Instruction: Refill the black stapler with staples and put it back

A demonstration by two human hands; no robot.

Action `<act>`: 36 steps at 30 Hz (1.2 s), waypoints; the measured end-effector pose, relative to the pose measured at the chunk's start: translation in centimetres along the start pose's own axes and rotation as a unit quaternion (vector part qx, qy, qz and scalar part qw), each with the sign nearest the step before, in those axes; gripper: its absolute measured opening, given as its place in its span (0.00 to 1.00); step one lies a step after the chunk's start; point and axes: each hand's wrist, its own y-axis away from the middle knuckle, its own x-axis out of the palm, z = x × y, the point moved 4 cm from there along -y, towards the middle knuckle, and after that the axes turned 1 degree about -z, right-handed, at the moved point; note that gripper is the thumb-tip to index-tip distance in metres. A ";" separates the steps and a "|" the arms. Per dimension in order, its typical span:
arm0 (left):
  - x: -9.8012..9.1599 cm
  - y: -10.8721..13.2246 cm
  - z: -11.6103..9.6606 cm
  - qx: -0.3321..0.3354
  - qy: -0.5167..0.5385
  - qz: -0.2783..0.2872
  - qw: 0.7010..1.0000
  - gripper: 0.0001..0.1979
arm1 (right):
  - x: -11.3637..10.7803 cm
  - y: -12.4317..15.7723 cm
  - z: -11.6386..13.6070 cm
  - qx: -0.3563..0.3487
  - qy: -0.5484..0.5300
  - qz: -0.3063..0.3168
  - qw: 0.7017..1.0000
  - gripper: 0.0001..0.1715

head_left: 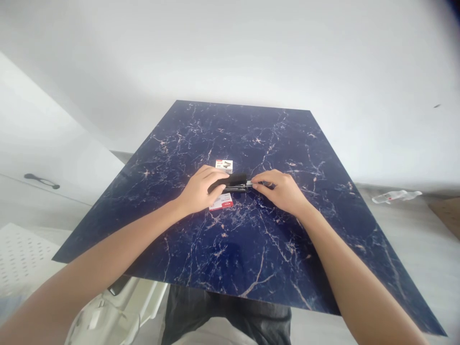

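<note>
A black stapler (237,180) lies sideways over the blue marbled table (230,249), a silvery metal part showing along its lower side. My left hand (201,189) is wrapped round its left end, thumb below and fingers above. At the right end, my right hand (275,187) pinches a small silvery piece (249,183) with thumb and forefinger; whether this piece is part of the stapler or a strip of staples is too small to tell. Just behind the stapler stands a small white box (224,166) with a stapler picture. A red and white box (221,201) lies in front, partly behind my left hand.
White walls surround the table at the back. A clear plastic bottle (395,196) lies beyond the table's right edge. To the left is a white cabinet front with a dark handle (42,181). A white plastic object (108,316) stands below the table's front left edge.
</note>
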 end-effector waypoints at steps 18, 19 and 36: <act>-0.4 -0.4 0.3 -0.018 -0.024 0.055 0.998 0.13 | -0.4 -0.1 0.4 0.025 0.070 -0.023 0.997 0.10; -0.5 -0.4 0.5 -0.022 -0.038 0.076 0.996 0.14 | -0.7 -0.1 0.4 0.050 0.087 -0.041 0.994 0.11; -1.6 -0.2 2.8 -0.009 -0.070 0.166 0.984 0.23 | -1.5 0.2 1.4 0.203 0.100 -0.050 0.973 0.11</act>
